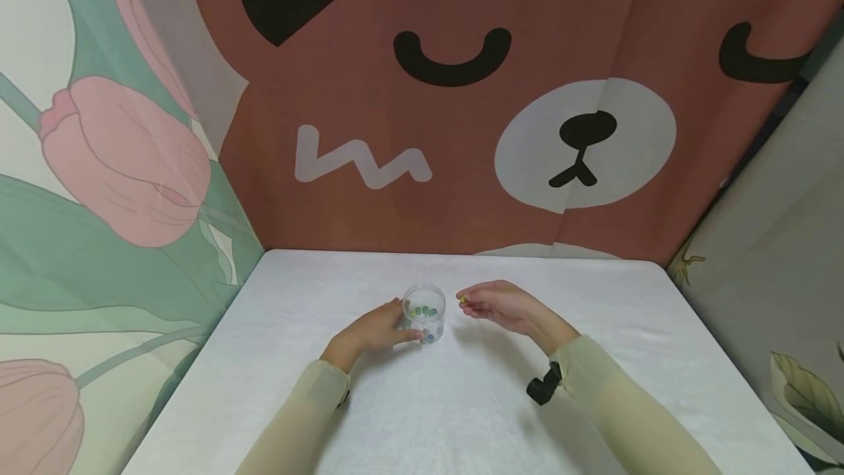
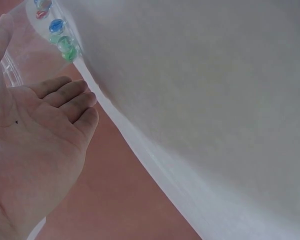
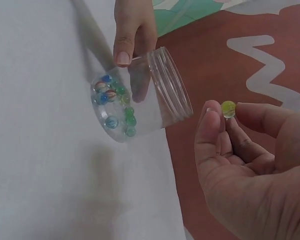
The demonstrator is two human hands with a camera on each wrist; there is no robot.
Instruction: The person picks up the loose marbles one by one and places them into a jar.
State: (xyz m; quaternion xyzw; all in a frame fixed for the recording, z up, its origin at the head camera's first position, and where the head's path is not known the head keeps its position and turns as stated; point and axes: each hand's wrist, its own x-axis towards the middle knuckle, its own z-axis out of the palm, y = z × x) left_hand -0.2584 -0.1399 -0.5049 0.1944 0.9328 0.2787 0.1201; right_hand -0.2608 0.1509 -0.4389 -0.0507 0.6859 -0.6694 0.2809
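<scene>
A clear plastic jar (image 1: 431, 323) with a threaded rim stands upright on the white table, with no lid on it. Several glass marbles (image 3: 131, 120), green, blue and striped, lie at its bottom. My left hand (image 1: 377, 328) holds the jar from the left side, thumb in front and fingers behind. To the right of the jar, slightly apart from its rim, my right hand (image 1: 502, 305) is raised over the table. Its thumb and index fingertip pinch a yellow marble (image 3: 229, 109).
The white-covered table (image 1: 422, 416) ends at a brown curtain (image 1: 369, 218) printed with a bear face. A floral cloth (image 1: 125, 255) hangs along the left, and a pale one (image 1: 771, 240) along the right. A black strap piece (image 1: 544, 384) sits at the right wrist.
</scene>
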